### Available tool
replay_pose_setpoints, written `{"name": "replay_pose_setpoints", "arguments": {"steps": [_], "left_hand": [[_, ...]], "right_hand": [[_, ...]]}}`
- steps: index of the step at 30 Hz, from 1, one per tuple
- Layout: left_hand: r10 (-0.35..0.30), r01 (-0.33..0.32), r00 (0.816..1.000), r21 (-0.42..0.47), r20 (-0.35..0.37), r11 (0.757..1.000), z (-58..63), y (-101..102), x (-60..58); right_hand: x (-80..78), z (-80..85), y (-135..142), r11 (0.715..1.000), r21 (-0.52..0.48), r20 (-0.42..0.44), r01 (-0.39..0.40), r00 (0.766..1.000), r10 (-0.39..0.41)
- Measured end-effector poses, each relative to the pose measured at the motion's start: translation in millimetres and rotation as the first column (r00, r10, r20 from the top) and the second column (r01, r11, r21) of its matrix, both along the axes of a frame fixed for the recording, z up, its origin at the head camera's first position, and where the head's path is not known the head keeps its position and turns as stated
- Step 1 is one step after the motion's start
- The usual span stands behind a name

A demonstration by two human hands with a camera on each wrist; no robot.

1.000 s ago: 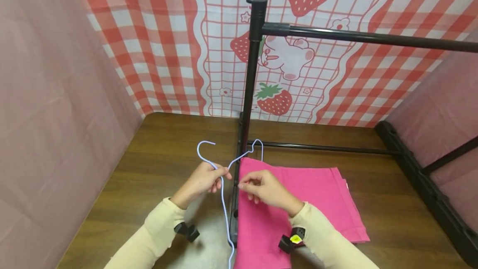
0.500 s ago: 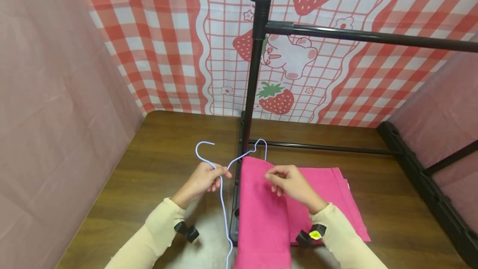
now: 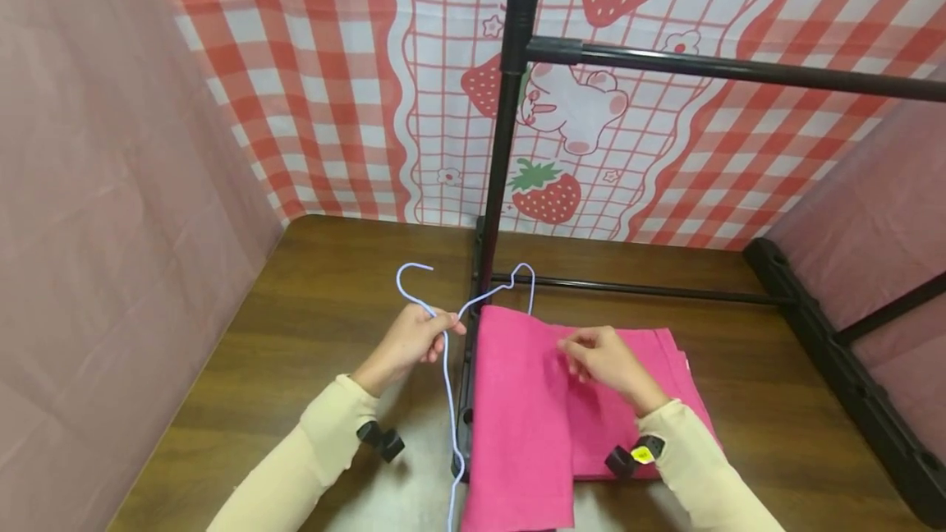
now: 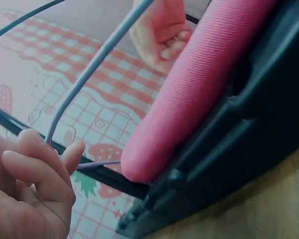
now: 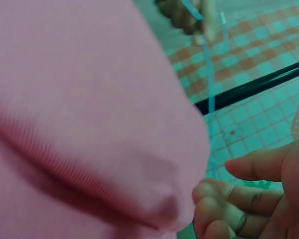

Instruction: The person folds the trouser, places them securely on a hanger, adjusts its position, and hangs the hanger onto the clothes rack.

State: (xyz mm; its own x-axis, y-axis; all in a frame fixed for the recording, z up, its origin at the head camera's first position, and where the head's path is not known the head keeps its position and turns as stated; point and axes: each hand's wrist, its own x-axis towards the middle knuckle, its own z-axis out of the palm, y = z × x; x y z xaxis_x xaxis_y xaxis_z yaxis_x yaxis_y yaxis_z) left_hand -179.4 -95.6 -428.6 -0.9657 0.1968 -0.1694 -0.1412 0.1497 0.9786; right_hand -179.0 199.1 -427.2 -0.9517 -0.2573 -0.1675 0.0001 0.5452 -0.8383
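My left hand (image 3: 417, 335) grips a thin lavender wire hanger (image 3: 448, 384) just below its hook. A pink cloth (image 3: 521, 417) hangs folded over the hanger's bar, and the bar itself is hidden beneath it. In the head view, a wider part of the cloth spreads to the right, under the flap. My right hand (image 3: 606, 360) is beside the flap's right edge, its fingers loosely bent. The right wrist view shows a gap between thumb (image 5: 254, 164) and fingers, with no cloth in it. Whether the fingertips touch the cloth, I cannot tell.
A black garment rack stands on the wooden table (image 3: 340, 269). Its upright post (image 3: 502, 154) rises behind the cloth, and its top rail (image 3: 724, 66) runs to the right. Its base foot (image 3: 835, 351) lies at the right. A strawberry-patterned checked curtain (image 3: 318, 89) hangs behind.
My right hand has moved right, from the cloth's left edge to the flap's right edge. My left hand and the hanger have risen slightly up and right.
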Motion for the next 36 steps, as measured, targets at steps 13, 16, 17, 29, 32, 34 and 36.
{"name": "replay_pose_setpoints", "arguments": {"steps": [13, 16, 17, 29, 32, 34, 36], "left_hand": [[0.015, -0.014, 1.0, -0.016, 0.015, 1.0, -17.1, 9, 5.4], [0.014, -0.014, 1.0, 0.004, 0.019, 1.0, -20.7, 7, 8.3], [0.014, -0.015, 1.0, 0.009, 0.018, 1.0, -21.3, 7, 8.7], [0.003, -0.006, 0.999, 0.097, 0.033, 0.995, -22.5, 4, 5.7], [0.007, -0.01, 0.999, 0.106, 0.031, 0.994, -22.0, 5, 5.3], [0.009, -0.013, 0.999, 0.104, 0.031, 0.995, -22.3, 6, 5.2], [0.01, -0.013, 0.999, 0.1, 0.036, 0.995, -23.0, 6, 4.8]], "right_hand": [[21.4, -35.5, 4, 0.996, 0.084, 0.123, 0.003, 0.992, -0.014], [24.6, -37.6, 1, 0.998, -0.054, 0.238, 0.025, 0.971, -0.012], [25.0, -37.6, 0, 0.994, -0.105, 0.287, 0.034, 0.958, -0.003], [17.3, -19.6, -13, 0.948, -0.303, 0.35, 0.101, 0.937, 0.012], [14.4, 0.7, -16, 0.921, -0.361, 0.345, 0.147, 0.938, -0.014], [13.2, 15.8, -16, 0.902, -0.4, 0.336, 0.164, 0.942, -0.022], [12.7, 29.9, -15, 0.887, -0.428, 0.319, 0.172, 0.947, -0.03]]}}
